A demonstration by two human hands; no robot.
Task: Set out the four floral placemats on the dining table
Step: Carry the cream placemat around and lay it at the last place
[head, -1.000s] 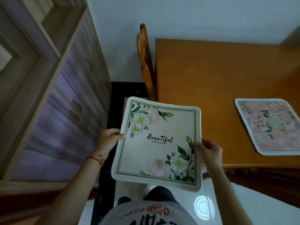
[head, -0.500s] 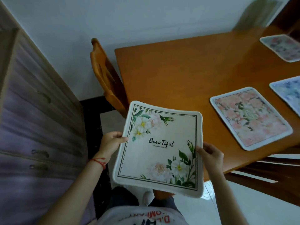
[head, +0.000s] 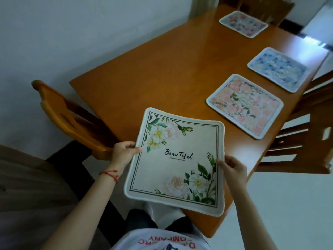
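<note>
I hold a cream placemat with white flowers and the word "Beautiful" above the near corner of the wooden dining table. My left hand grips its left edge and my right hand grips its right edge. Three more floral placemats lie flat along the table's right side: a pink one nearest, a blue one beyond it, and a mixed pink and dark one at the far end.
A wooden chair stands at the table's near left end, just beside my left hand. A darker wooden chair is tucked in on the right side. A white wall runs along the table's left. A cabinet is at lower left.
The view has swung right and along the table, bringing the blue and far placemats into sight. The cream placemat in both hands now hangs over the table's near corner.
</note>
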